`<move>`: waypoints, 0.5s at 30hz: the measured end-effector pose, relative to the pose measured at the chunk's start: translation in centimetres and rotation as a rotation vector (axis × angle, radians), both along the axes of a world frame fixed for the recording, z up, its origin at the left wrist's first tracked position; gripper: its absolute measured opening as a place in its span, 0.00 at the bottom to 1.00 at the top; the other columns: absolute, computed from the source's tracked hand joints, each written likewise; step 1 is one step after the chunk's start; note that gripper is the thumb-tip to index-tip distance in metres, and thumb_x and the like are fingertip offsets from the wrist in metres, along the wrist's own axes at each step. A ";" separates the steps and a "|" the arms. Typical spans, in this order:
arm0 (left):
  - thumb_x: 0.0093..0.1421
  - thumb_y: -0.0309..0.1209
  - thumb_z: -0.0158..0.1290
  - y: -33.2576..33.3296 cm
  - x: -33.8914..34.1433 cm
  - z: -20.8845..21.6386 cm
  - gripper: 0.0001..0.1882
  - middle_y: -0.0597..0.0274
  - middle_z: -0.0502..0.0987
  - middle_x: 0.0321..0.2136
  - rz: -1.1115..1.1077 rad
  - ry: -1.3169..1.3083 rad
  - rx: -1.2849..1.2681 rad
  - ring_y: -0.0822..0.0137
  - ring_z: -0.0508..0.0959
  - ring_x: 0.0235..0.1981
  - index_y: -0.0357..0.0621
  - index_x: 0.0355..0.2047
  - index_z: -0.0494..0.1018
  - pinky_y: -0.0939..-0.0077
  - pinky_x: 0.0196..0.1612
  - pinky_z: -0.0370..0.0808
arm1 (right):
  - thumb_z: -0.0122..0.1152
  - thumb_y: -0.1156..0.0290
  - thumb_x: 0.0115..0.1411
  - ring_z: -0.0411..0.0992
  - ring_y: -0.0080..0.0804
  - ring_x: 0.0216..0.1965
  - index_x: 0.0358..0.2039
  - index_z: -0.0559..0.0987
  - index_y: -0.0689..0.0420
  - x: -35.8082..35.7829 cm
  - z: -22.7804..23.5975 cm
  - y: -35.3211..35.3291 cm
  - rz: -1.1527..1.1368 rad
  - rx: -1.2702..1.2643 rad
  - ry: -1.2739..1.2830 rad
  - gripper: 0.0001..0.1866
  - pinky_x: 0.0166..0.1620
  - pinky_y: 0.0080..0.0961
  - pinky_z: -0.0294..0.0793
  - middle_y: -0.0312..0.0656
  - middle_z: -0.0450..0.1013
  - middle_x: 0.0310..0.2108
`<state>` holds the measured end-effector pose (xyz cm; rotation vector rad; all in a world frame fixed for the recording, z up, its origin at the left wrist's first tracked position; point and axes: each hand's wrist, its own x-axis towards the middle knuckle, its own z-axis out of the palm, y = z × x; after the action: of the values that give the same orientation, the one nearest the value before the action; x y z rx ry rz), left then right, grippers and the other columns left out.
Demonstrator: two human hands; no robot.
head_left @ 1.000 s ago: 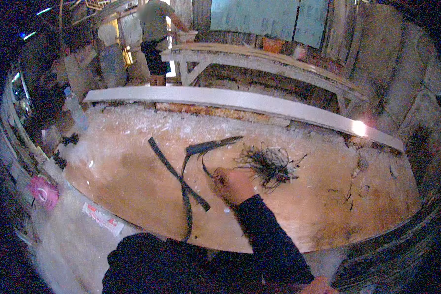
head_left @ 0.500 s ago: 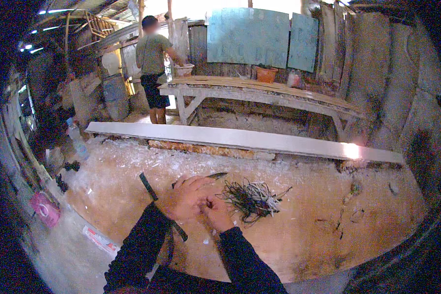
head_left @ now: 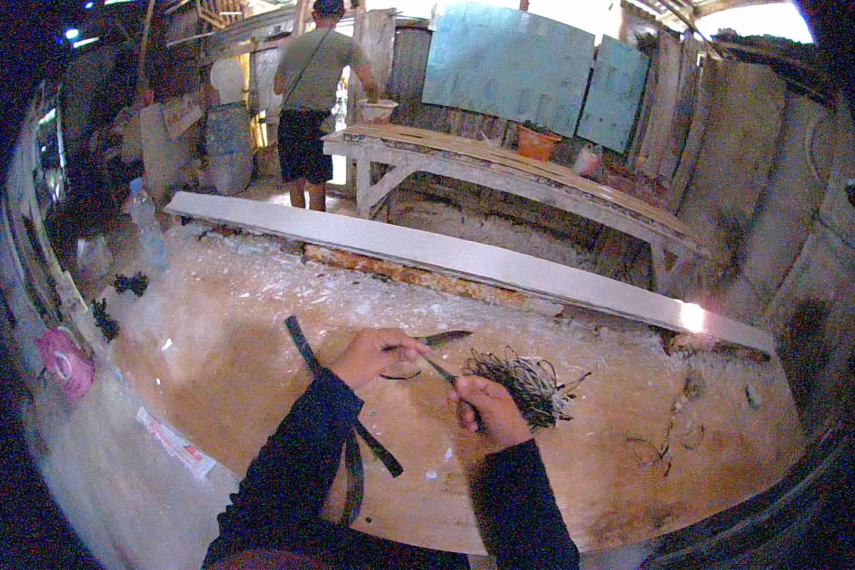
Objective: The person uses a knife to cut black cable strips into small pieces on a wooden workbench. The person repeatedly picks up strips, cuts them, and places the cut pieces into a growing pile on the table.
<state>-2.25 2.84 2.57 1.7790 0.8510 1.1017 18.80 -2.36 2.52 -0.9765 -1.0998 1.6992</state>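
A thin, dark strip (head_left: 438,367) runs taut between my two hands, its exact kind unclear. My left hand (head_left: 375,355) pinches its upper end. My right hand (head_left: 492,410) is closed around its lower end, and a bit pokes out below the fist. Just beyond my left fingers shows a dark pointed blade (head_left: 446,337); its other end is hidden, so whether it lies on the board or is held I cannot say. A tangle of black and whitish wires (head_left: 532,388) lies beside my right hand. Black flat straps (head_left: 301,342) lie around my left forearm.
The wooden board (head_left: 218,380) carries white scraps. A long white plank (head_left: 380,242) lines its far edge. A pink container (head_left: 65,363) and a plastic bottle (head_left: 146,223) stand left. Beyond, a person (head_left: 313,95) stands by a bench (head_left: 503,176) with an orange pot (head_left: 539,143).
My hands, together before, have drawn apart, the right one moving rightward, and the dark strip now shows between them. The view has shifted and tilted.
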 end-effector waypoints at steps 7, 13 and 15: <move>0.51 0.29 0.51 -0.3 -1.4 0.4 0.10 0.64 0.75 0.25 0.218 0.186 0.005 0.75 0.72 0.29 0.42 0.34 0.74 0.82 0.37 0.67 | 0.45 0.60 0.57 0.53 0.15 0.08 0.27 0.69 0.51 3.0 1.5 0.0 -0.064 0.079 0.422 0.10 0.12 0.13 0.55 0.27 0.58 0.10; 0.50 0.30 0.50 0.0 -0.7 -0.1 0.09 0.62 0.76 0.26 0.101 0.119 -0.018 0.72 0.73 0.29 0.42 0.32 0.74 0.80 0.36 0.68 | 0.39 0.61 0.59 0.61 0.16 0.13 0.38 0.68 0.51 5.0 1.4 1.0 -0.105 0.233 0.639 0.11 0.16 0.16 0.64 0.27 0.64 0.19; 0.50 0.31 0.50 0.0 -0.5 -0.5 0.09 0.60 0.76 0.26 0.120 0.205 -0.064 0.69 0.74 0.29 0.43 0.31 0.74 0.78 0.36 0.68 | 0.40 0.63 0.59 0.64 0.17 0.17 0.44 0.66 0.51 5.1 1.3 1.0 -0.177 0.210 0.696 0.14 0.19 0.17 0.69 0.28 0.68 0.23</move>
<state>-2.77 2.80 2.11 1.8286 1.1163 0.9668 23.89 -1.37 3.85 -0.2876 -0.6802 1.5556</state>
